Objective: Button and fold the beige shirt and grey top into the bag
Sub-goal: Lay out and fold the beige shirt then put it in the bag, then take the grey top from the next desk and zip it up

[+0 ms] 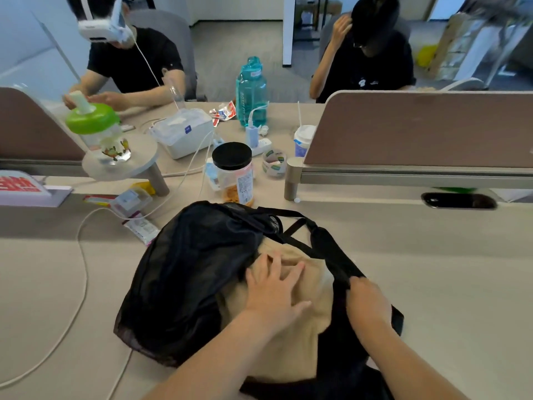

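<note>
A black mesh bag (190, 278) lies on the desk in front of me with its mouth open toward me. The folded beige shirt (300, 342) lies inside the opening, partly covered by the bag's sides. My left hand (274, 290) presses flat on the shirt with fingers spread. My right hand (367, 304) grips the bag's right edge near its black strap (305, 243). I do not see the grey top.
A white cable (82, 269) loops across the desk at the left. Behind the bag stand a snack jar with a black lid (233, 174), small packets (138, 223) and a tape roll (274, 163). A brown divider (418, 128) runs at the right. Two people sit across the desk.
</note>
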Demonstrator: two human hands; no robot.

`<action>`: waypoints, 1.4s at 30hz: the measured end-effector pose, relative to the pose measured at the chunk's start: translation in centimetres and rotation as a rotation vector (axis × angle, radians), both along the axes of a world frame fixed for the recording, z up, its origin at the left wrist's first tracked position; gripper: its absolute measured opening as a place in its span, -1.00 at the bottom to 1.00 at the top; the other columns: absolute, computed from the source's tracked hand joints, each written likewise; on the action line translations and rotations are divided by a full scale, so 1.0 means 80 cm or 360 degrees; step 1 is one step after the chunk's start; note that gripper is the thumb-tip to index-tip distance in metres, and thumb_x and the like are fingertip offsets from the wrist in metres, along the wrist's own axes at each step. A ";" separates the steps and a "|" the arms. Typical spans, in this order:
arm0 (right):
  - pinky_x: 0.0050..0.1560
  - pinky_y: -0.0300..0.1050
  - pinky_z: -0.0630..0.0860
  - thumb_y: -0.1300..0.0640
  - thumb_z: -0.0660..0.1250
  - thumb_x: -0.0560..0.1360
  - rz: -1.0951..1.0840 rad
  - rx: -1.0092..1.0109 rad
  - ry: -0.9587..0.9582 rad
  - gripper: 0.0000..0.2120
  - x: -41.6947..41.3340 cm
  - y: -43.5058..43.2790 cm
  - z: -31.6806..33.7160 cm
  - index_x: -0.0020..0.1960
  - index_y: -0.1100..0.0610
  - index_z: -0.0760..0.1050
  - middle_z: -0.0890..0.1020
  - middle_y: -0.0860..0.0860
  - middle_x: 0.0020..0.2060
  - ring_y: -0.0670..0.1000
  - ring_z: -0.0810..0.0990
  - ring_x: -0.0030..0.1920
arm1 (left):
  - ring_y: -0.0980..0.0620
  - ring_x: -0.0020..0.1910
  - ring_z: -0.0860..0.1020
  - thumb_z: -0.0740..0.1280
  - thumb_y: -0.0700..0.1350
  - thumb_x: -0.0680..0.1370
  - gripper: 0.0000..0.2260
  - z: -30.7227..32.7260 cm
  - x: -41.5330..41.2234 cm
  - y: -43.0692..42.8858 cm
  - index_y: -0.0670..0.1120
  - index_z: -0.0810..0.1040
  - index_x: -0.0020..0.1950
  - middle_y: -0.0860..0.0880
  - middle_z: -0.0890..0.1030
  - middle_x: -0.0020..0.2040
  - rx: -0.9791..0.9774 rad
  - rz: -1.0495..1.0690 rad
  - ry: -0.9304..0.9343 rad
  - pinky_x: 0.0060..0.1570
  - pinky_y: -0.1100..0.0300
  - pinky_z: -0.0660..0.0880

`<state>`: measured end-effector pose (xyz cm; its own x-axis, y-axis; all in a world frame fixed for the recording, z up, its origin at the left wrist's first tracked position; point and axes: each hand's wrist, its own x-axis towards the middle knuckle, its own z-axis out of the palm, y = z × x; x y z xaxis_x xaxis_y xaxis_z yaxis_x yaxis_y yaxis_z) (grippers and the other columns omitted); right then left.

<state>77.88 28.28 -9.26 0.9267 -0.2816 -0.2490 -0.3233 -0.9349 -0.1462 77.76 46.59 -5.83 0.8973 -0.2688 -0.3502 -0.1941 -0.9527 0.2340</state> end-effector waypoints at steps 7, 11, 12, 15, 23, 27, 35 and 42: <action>-0.30 -0.13 0.29 0.16 0.26 0.52 -0.0463 0.1114 -0.0662 -0.92 0.039 -0.005 0.084 -0.10 0.15 0.50 0.54 0.00 -0.29 0.04 0.49 -0.22 | -0.24 0.52 -0.25 0.08 0.43 0.44 -0.26 -0.032 0.022 -0.027 0.28 -0.21 0.50 -0.05 -0.31 0.56 0.0086 0.0145 0.0095 0.40 -0.33 -0.03; -0.24 -0.09 0.43 0.00 0.42 0.42 -0.0776 0.1415 -0.0568 -0.76 0.005 -0.005 0.075 -0.03 0.09 0.46 0.58 0.05 -0.25 0.03 0.54 -0.23 | -0.27 0.51 -0.25 0.02 0.45 0.45 -0.26 -0.046 0.043 -0.052 0.27 -0.25 0.50 -0.05 -0.31 0.56 0.0137 0.0251 0.0129 0.35 -0.37 -0.06; -0.16 -0.07 0.46 -0.03 0.45 0.38 -0.0820 0.1348 -0.0369 -0.68 -0.006 -0.010 0.065 0.02 0.07 0.42 0.57 0.03 -0.19 0.04 0.56 -0.16 | -0.26 0.51 -0.25 0.01 0.45 0.44 -0.26 -0.048 0.046 -0.055 0.27 -0.25 0.50 -0.05 -0.31 0.56 0.0127 0.0282 0.0108 0.35 -0.37 -0.07; 0.02 -0.05 0.45 0.03 0.48 0.35 -0.0760 0.1120 0.0102 -0.58 -0.039 -0.031 0.041 0.10 0.03 0.36 0.56 -0.01 -0.09 0.05 0.53 -0.06 | -0.25 0.51 -0.25 0.01 0.46 0.44 -0.26 -0.055 0.053 -0.061 0.27 -0.23 0.50 -0.04 -0.30 0.56 0.0079 0.0373 0.0039 0.36 -0.37 -0.09; -0.61 -0.33 0.28 0.39 0.28 0.48 -0.0673 0.1420 0.0184 -0.92 -0.034 -0.080 0.101 -0.10 0.30 0.54 0.53 0.12 -0.52 0.00 0.39 -0.68 | -0.24 0.52 -0.23 -0.04 0.47 0.44 -0.29 -0.060 0.077 -0.077 0.26 -0.19 0.51 -0.05 -0.24 0.57 0.0100 0.0511 0.0005 0.36 -0.36 -0.05; -0.68 -0.35 0.21 0.37 0.26 0.47 -0.0676 0.1493 0.0107 -0.87 -0.023 -0.084 0.101 -0.17 0.23 0.55 0.50 0.04 -0.62 -0.05 0.36 -0.72 | -0.24 0.52 -0.24 -0.06 0.47 0.44 -0.28 -0.057 0.081 -0.084 0.26 -0.23 0.50 -0.05 -0.25 0.57 0.0134 0.0518 0.0048 0.37 -0.36 -0.05; -0.21 -0.03 0.50 0.05 0.27 0.53 -0.0966 0.1333 0.0022 -0.84 -0.077 -0.163 0.086 -0.01 0.14 0.50 0.61 0.13 -0.20 0.09 0.58 -0.30 | -0.18 0.42 0.24 0.16 0.02 0.56 -0.53 0.037 0.066 -0.101 0.00 0.22 0.46 -0.16 0.28 0.46 -0.0208 0.0504 -0.0003 0.36 -0.06 0.21; -0.38 -0.20 0.38 0.23 0.20 0.55 -0.1691 0.1468 -0.0179 -0.88 -0.283 -0.222 0.116 -0.12 0.25 0.46 0.52 0.14 -0.40 0.07 0.50 -0.44 | -0.15 0.28 0.43 0.14 -0.09 0.60 -0.79 0.123 -0.067 -0.200 -0.10 0.47 0.16 -0.13 0.48 0.23 -0.0844 -0.0032 -0.0107 0.24 0.03 0.39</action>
